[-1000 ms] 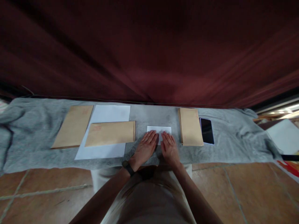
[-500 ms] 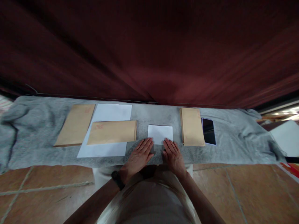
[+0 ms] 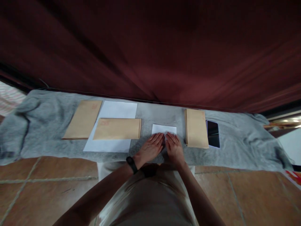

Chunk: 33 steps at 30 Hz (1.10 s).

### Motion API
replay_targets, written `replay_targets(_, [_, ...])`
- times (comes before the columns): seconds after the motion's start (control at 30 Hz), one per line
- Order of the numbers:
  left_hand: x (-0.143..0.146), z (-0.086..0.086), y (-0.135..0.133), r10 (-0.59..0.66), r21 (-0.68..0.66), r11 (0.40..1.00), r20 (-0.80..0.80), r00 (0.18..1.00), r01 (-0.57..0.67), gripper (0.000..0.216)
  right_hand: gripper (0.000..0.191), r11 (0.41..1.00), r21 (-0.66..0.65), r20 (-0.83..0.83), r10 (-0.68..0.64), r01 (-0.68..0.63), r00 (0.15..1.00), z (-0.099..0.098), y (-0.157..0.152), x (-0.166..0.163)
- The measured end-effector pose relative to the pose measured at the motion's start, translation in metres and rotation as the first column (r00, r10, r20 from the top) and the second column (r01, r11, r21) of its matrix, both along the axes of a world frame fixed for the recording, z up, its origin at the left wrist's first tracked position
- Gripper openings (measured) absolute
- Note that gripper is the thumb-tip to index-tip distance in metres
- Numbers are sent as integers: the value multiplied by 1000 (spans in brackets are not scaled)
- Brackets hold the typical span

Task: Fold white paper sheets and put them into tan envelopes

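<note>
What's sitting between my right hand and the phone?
The head view shows a stack of brown envelopes there, with a narrow strip of gray cloth between the right hand and the stack; the phone lies beyond.

White paper [image 3: 162, 128], tan envelopes [image 3: 117, 129]

paper [image 3: 164, 128] left of phone [image 3: 213, 134]

Probably a home (tiled floor [image 3: 47, 196], dark-red cloth [image 3: 150, 47])
</note>
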<state>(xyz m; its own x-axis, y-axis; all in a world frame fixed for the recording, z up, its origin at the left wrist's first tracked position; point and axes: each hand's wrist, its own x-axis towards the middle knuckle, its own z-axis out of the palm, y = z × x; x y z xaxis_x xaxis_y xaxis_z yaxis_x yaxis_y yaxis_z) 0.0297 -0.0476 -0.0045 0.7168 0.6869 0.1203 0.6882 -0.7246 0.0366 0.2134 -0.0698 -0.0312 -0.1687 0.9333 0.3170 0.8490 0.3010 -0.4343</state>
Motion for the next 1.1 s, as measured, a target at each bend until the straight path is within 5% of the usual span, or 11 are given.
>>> replay_targets(0.67, [5,-8,17,14,-43,999,17,1000,-13,50,46,994,5,101,-107,107,989,-10,25,3])
replay_targets(1.1, [2,-11,17,27,-81,997,64,998,-22,52,48,995,5,123,-99,99,987,-13,8,7])
